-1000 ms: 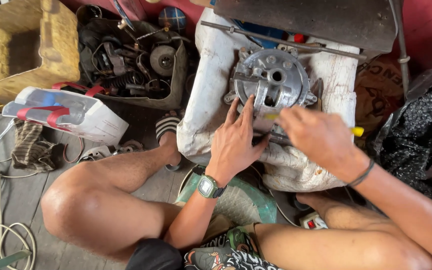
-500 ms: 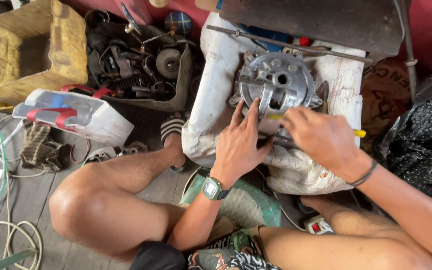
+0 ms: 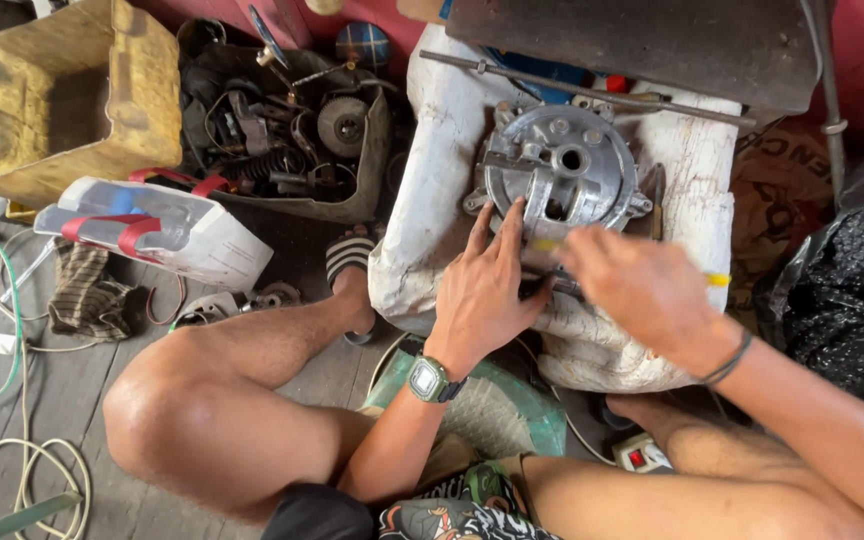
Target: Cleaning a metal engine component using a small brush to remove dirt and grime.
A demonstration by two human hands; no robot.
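A round grey metal motor housing (image 3: pixel 562 170) lies flat on a white, worn block (image 3: pixel 422 230) in the far middle of the scene, its face dotted with holes and bolt lugs. The left hand (image 3: pixel 482 295) rests spread at the housing's near edge, fingers stretched out flat, index and middle fingertips touching the rim; it grips nothing. A green-faced wristwatch (image 3: pixel 427 380) sits on that wrist. The right hand (image 3: pixel 642 290) is just to the right, curled closed around a thin yellow-handled tool (image 3: pixel 717 280), whose yellow end sticks out to the right; the tool's tip is hidden between the hands. A dark band (image 3: pixel 727 362) circles the right wrist.

A long metal rod (image 3: pixel 582 90) lies across the far side of the block. To the left, a dark tray of oily parts (image 3: pixel 292 140) sits on the plank floor, with a yellowed box (image 3: pixel 72 100) further left and a white plastic cover with red trim (image 3: pixel 152 230) near it. Pale cables (image 3: pixel 22 470) loop at the near left.
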